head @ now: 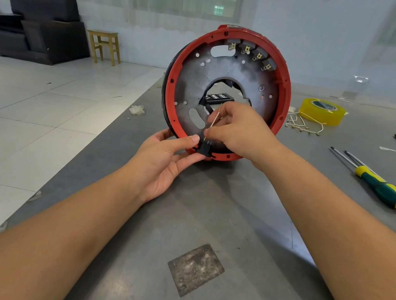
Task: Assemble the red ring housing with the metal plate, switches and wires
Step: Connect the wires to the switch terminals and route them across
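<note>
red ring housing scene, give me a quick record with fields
housing: red ring housing standing on edge on the grey table
plate: grey metal plate inside the ring
fitted: four grey switches along the top rim
left hand: pinches a small black switch at the bottom rim
right hand: pinches a thin wire above that switch
spare: white wires beside the yellow tape roll
tools: green-yellow screwdrivers, right

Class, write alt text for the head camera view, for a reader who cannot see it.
Two hands work at the bottom of a red ring housing standing on edge on a grey table: the left hand holds a small black switch while the right hand pinches a thin wire above it. Tape and screwdrivers lie to the right.
</note>
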Demonstrator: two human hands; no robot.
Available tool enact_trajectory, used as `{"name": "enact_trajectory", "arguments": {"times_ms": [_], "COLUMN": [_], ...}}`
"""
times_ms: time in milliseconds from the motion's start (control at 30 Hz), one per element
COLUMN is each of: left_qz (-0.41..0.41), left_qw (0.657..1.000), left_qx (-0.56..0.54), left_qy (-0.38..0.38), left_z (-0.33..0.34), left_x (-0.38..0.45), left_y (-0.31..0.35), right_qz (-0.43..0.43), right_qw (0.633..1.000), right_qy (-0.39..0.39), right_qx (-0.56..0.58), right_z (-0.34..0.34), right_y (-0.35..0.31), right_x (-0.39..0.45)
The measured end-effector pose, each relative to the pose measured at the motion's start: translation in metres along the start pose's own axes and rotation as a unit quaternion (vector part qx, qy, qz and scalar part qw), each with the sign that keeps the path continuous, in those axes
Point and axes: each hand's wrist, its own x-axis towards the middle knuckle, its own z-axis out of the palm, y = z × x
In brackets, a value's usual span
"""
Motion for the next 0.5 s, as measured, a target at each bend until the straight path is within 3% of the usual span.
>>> {"name": "enact_trajectory", "arguments": {"times_ms": [500], "left_qz": [0.006], "left_qw": [1.000], "left_qx": [0.002], "left_qy": [0.004], "left_z": [0.0007], "left_x": [-0.0011], "left_y": [0.0004], "right_qz": [-0.008], "right_qw": [1.000], "right_qy": [-0.002], "right_qx": [-0.002], "right_z": [0.0016], "right_y": [0.0039], "right_x": [0.0026]}}
